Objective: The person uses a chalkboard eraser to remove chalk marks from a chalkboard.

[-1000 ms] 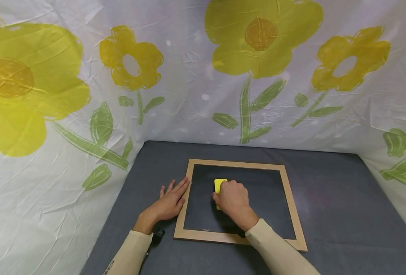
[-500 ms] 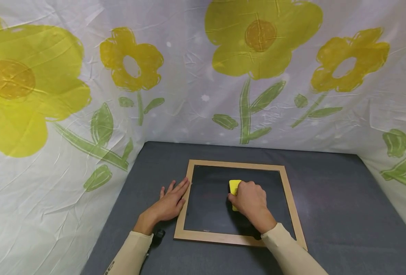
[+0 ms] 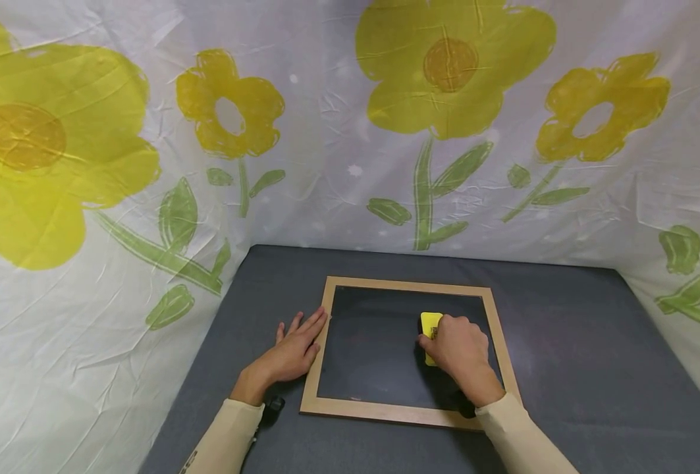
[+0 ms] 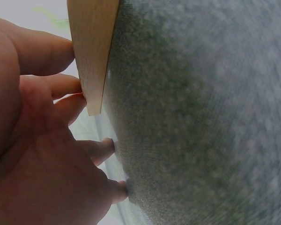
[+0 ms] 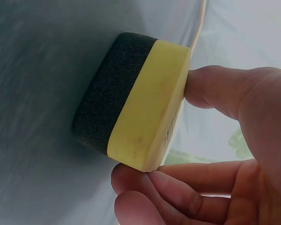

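A blackboard in a light wooden frame lies flat on the table. On its right half my right hand grips a yellow eraser with a dark felt-like underside. In the right wrist view the thumb and curled fingers pinch the eraser's yellow back, and its black pad faces the board surface. My left hand rests on the frame's left edge with fingers spread. In the left wrist view its thumb and some fingertips touch the wooden frame, while other fingertips reach the tablecloth.
A dark grey cloth covers the table. Behind and beside it hangs a white curtain printed with yellow flowers. A small black object sits at the left wrist.
My right hand has slid the eraser rightward across the blackboard, from left of the middle to the right half. The left hand stays on the frame's left edge.
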{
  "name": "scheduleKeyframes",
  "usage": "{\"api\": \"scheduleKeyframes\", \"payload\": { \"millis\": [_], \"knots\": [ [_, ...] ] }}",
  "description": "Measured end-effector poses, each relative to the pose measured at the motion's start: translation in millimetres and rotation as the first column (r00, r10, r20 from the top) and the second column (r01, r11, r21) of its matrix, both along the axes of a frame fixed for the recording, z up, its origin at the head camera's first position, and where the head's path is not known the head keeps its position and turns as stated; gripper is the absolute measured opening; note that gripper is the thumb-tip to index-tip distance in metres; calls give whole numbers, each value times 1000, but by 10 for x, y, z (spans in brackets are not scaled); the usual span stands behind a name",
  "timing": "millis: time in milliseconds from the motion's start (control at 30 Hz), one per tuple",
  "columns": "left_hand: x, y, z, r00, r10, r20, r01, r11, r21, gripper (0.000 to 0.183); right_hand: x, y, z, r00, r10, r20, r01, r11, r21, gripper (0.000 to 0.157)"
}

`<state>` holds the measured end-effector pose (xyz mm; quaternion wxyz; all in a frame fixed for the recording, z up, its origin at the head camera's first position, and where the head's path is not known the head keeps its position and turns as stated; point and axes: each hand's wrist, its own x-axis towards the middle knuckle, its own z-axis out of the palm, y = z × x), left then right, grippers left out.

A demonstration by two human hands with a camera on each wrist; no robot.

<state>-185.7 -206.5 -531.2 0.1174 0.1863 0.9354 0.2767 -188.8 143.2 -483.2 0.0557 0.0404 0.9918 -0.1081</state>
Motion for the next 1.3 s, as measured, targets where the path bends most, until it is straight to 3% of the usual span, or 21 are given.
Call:
{"api": "scheduleKeyframes", "payload": {
  "millis": [267, 600, 967, 1300],
  "knots": [
    [7, 5, 17, 1000, 5, 12, -5, 1000, -21, 66, 27, 249, -3, 999, 10, -31, -10, 1000, 7, 54],
    [19, 7, 38, 1000, 6, 10, -6, 1000, -6, 65, 53, 476, 18, 999, -47, 6, 47, 999, -8, 56],
    [-2, -3, -16, 1000, 1, -5, -1, 1000, 23, 66, 88, 661, 53, 996, -80, 37, 81, 997, -11, 57],
    [15, 4, -2, 1000, 1, 6, -1, 1000, -19, 65, 127, 812, 54, 993, -101, 61, 102, 995, -10, 56]
  ]
}}
